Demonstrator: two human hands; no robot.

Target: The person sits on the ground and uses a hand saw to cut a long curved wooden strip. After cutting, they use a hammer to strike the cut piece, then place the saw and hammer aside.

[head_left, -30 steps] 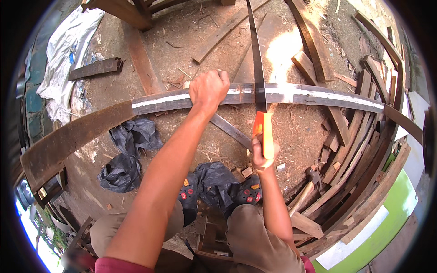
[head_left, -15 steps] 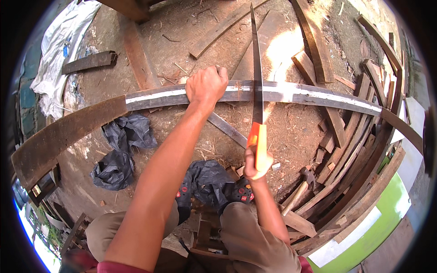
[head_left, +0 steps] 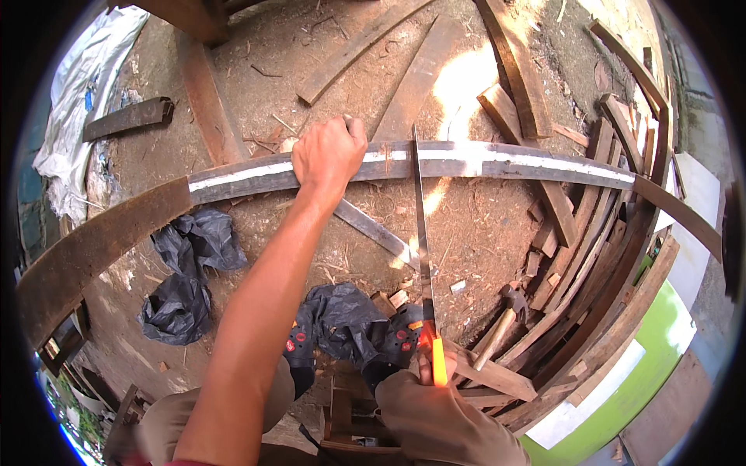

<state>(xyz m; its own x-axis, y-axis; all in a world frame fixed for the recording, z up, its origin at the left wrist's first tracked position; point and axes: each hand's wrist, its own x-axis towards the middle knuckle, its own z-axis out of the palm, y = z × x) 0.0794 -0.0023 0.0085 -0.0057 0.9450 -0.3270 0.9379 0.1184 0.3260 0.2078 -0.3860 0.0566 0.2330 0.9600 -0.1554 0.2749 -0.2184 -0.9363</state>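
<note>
- The left hand [head_left: 330, 155] presses down on a long plank [head_left: 497, 161], fingers curled over its far edge.
- The right hand [head_left: 431, 404] keeps a closed grip on the orange handle of a handsaw [head_left: 423, 233].
- The saw blade crosses the plank just beside the left hand.
- A hammer [head_left: 501, 322] lies near scrap boards.

My left arm stretched forward, left hand [head_left: 328, 155] palm down, fingers curled over; right hand [head_left: 423, 392] low, fist closed, near my knee.
</note>
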